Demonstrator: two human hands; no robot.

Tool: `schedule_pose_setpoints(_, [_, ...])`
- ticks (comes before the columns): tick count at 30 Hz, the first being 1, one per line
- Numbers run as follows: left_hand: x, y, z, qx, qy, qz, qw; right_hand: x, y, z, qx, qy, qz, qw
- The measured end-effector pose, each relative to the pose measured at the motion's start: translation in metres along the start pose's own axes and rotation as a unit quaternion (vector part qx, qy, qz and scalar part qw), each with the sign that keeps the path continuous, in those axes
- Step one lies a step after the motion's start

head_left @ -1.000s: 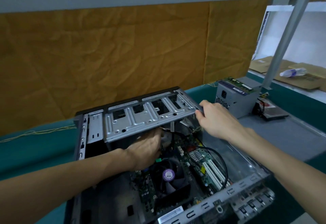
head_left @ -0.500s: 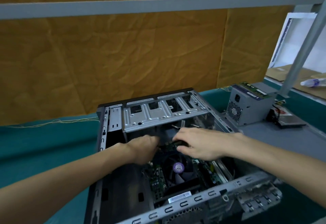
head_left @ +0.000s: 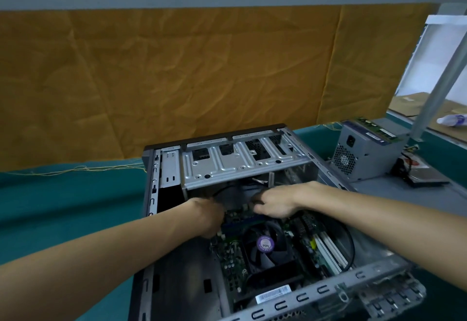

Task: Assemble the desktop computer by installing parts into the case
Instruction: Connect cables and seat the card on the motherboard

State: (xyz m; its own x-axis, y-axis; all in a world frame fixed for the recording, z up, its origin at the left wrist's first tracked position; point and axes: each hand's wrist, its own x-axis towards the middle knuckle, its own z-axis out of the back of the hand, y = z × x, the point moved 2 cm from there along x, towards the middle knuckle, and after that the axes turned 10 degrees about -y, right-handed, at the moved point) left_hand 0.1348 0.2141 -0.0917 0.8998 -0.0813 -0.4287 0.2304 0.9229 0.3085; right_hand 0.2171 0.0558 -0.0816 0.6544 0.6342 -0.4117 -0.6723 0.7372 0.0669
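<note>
While both hands work under the drive cage, left hand and right hand grips unreadable; motherboard, fan fitted in case; power supply beyond right hand, uninstalled.

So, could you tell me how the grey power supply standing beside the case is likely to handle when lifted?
The power supply is a boxy metal unit, so probably rigid and heavy for its size. Its flat base suggests it won't roll. The green board lying loose on top could slide off if tilted.
</note>
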Motion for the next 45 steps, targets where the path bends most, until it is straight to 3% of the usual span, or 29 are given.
schedule_pose_setpoints(3, [0.005,-0.004,0.0,0.063,0.036,-0.014,0.997,0.001,-0.001,0.0,-0.052,0.032,-0.018,0.998])
schedule_pose_setpoints(6, [0.006,0.002,0.006,-0.032,-0.071,0.024,0.997,-0.006,-0.001,0.003,-0.06,-0.001,-0.008,0.998])
schedule_pose_setpoints(8, [0.006,0.006,0.007,-0.077,-0.091,0.024,0.993,-0.017,-0.004,0.011,-0.036,-0.05,-0.001,0.998])
schedule_pose_setpoints(12, [0.007,0.002,0.006,-0.022,0.044,-0.012,0.999,-0.049,-0.018,0.026,-0.023,-0.131,-0.006,0.991])
schedule_pose_setpoints(14, [0.008,-0.002,0.006,0.01,0.065,-0.024,0.998,-0.065,-0.029,0.033,-0.022,-0.195,-0.003,0.981])
schedule_pose_setpoints(16, [0.011,-0.007,0.009,0.008,0.025,-0.021,0.999,-0.079,-0.042,0.041,0.021,-0.286,0.003,0.958])
schedule_pose_setpoints(18, [0.019,-0.015,0.018,-0.083,-0.056,-0.018,0.995,-0.086,-0.053,0.048,0.094,-0.407,0.016,0.908])
schedule_pose_setpoints(21, [0.038,-0.036,0.042,-0.252,-0.176,-0.081,0.948,-0.077,-0.068,0.046,0.141,-0.545,-0.023,0.826])
schedule_pose_setpoints(23, [0.053,-0.05,0.054,-0.283,-0.273,-0.126,0.911,-0.062,-0.078,0.04,0.172,-0.518,-0.09,0.833])
schedule_pose_setpoints(26, [0.073,-0.067,0.058,-0.281,-0.364,-0.177,0.87,-0.051,-0.092,0.031,0.254,-0.406,-0.172,0.861])
schedule_pose_setpoints(28, [0.087,-0.076,0.055,-0.285,-0.367,-0.186,0.865,-0.05,-0.096,0.026,0.274,-0.386,-0.181,0.862])
schedule_pose_setpoints(35, [0.123,-0.09,0.055,-0.403,-0.35,-0.091,0.841,-0.052,-0.095,0.024,0.257,-0.396,-0.174,0.865])
schedule_pose_setpoints(45, [0.137,-0.089,0.053,-0.399,-0.362,-0.077,0.839,-0.056,-0.089,0.024,0.243,-0.387,-0.164,0.874])
